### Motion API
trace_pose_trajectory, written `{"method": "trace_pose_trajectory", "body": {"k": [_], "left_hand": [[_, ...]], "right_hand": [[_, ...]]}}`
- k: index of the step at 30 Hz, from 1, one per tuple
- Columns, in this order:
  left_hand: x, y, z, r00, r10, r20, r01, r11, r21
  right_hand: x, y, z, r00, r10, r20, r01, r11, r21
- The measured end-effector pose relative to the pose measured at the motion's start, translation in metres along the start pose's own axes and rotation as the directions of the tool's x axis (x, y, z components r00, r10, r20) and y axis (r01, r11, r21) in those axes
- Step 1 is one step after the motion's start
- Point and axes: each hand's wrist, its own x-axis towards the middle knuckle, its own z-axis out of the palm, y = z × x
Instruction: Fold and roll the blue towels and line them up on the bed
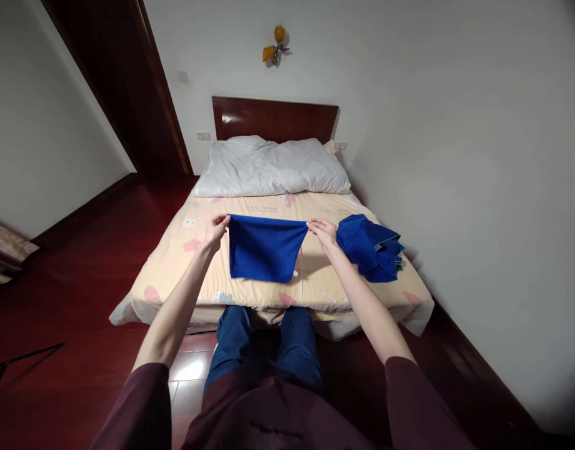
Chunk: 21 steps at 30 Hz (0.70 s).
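Note:
A blue cloth (264,250) hangs stretched between my hands above the near half of the bed, its top edge nearly level. My left hand (217,229) pinches its upper left corner. At the upper right corner, my right hand (323,231) is closed on the fabric between thumb and fingers. The cloth's lower edge hangs close to the bedsheet; I cannot tell whether it touches. A crumpled pile of blue cloth (369,247) lies on the bed just right of my right hand, with a thin greenish edge showing.
The bed has a cream patterned sheet (175,275), a grey-white quilt (273,167) bunched at the far end and a dark wooden headboard (275,119). White walls stand behind and to the right. A thin black bar (25,357) is low at the left.

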Motion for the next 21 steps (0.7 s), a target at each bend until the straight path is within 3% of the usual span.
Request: {"method": "trace_pose_trajectory", "body": {"k": [4,8,10,13,16,21], "left_hand": [[0.011,0.009,0.005,0.971,0.233,-0.053,-0.233,0.972,0.015],[-0.006,-0.032,-0.01,0.958,0.286,-0.009,-0.28,0.945,0.169],[-0.023,-0.071,-0.02,0.973,0.232,0.004,-0.225,0.938,0.263],[-0.06,-0.135,-0.032,1.0,0.006,0.023,-0.015,0.913,0.407],[-0.101,-0.187,-0.038,0.971,-0.233,0.055,0.178,0.857,0.484],[-0.132,-0.224,-0.039,0.953,-0.268,0.143,0.177,0.872,0.457]], "right_hand": [[0.007,-0.007,0.002,0.981,-0.194,-0.026,0.193,0.981,-0.034],[-0.008,0.037,-0.015,0.973,-0.228,0.032,0.23,0.968,-0.102],[-0.026,0.078,-0.024,0.986,-0.156,0.064,0.165,0.973,-0.161],[-0.07,0.148,-0.033,0.995,0.084,0.057,-0.061,0.944,-0.323],[-0.115,0.203,-0.037,0.959,0.284,0.016,-0.251,0.87,-0.424],[-0.138,0.241,-0.042,0.937,0.348,-0.038,-0.327,0.832,-0.447]]}}
